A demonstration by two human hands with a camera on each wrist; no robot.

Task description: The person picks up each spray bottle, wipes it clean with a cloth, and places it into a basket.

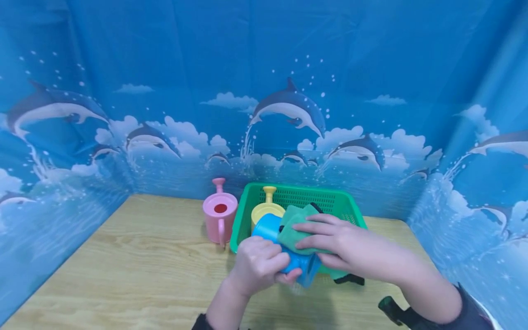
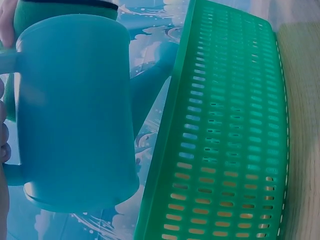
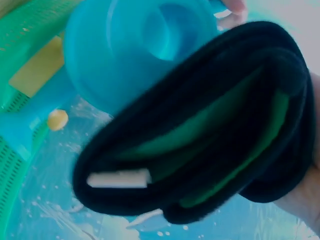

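In the head view my left hand (image 1: 260, 265) grips a blue watering can (image 1: 267, 226) by its handle, and the can is tilted in front of the basket. My right hand (image 1: 348, 240) holds a folded green cloth (image 1: 298, 224) with black edging against the can's side, fingers spread over it. The left wrist view has the can's body (image 2: 75, 115) large, its spout reaching toward the basket. From the right wrist, the cloth's black edge (image 3: 125, 202) and a white tag (image 3: 119, 179) face the camera, partly covering the can's top (image 3: 90, 55).
A green perforated basket (image 1: 242, 215) stands on the wooden table (image 1: 123, 266) behind my hands, with a yellow watering can (image 1: 267, 211) inside. To its left a pink watering can (image 1: 212, 224) stands upright. A blue dolphin-print sheet (image 1: 231, 55) surrounds the table's back and sides.
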